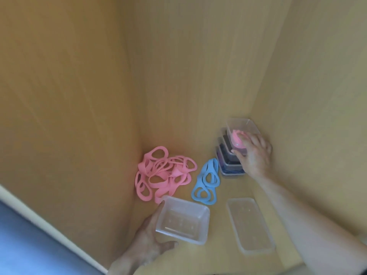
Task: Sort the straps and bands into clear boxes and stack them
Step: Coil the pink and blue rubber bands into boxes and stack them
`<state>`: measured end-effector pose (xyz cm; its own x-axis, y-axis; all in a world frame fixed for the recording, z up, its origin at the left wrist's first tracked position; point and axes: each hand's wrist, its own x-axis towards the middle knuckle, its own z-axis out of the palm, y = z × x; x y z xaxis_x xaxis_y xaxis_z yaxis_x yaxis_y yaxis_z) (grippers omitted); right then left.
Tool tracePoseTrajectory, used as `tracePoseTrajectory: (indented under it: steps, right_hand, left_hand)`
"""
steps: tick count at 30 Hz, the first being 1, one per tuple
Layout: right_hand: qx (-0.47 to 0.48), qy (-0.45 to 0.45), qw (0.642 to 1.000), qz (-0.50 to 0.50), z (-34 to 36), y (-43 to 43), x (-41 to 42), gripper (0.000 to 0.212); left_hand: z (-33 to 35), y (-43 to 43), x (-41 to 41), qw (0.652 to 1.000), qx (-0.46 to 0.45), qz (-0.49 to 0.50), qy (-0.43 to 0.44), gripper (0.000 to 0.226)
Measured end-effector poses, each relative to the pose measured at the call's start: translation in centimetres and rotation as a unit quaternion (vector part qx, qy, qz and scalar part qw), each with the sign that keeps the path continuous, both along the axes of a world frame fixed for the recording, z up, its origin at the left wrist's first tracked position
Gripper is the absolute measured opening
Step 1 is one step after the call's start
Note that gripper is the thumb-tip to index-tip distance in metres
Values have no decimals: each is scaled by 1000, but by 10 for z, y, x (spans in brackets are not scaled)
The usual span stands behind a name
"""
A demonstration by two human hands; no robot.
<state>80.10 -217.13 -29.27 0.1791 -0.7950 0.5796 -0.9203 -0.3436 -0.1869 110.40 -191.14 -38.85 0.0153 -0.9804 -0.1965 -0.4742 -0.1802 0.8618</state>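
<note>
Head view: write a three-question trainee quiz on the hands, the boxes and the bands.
1. Fill in: the loose bands lying between the pink pile and the stack are ___ in colour.
2. True or false: the clear box gripped by the left hand is empty.
3. Choose one: the right hand holds A) the empty clear box, B) the top box of the stack, C) the pink pile.

Key: 1 blue; 2 true; 3 B.
</note>
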Motion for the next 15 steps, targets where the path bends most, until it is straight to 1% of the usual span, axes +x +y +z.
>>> tracePoseTrajectory:
  steps: [1, 5, 7, 10, 12, 14, 15]
  right_hand:
    - [5, 8, 1000, 3, 0, -2, 0, 66]
    - [47, 51, 998, 0, 4, -7, 5, 71]
    - [64, 71, 995, -12, 7, -7, 8, 73]
    - [88, 83, 992, -26, 11, -3, 14, 76]
    - [78, 60, 994, -38, 13, 3, 17, 74]
    - [7, -4, 1000, -11, 11, 13, 19, 65]
    - [-42, -48, 997, 32, 9, 20, 22, 57]
  left_hand:
    - [3, 1, -3, 1000, -26, 6, 4, 111]
    - [0, 4, -4, 999, -30, 40, -16, 89]
    - [0, 7, -3, 998, -17, 53, -20, 85]
    - [-1, 11, -3, 997, 3, 54, -49, 89]
    - [-2, 14, -2, 997, 2, 56, -50, 92]
    - [-2, 16, -2, 996, 5, 84, -30, 90]
    - [-3, 16, -1, 994, 14, 103, -16, 90]
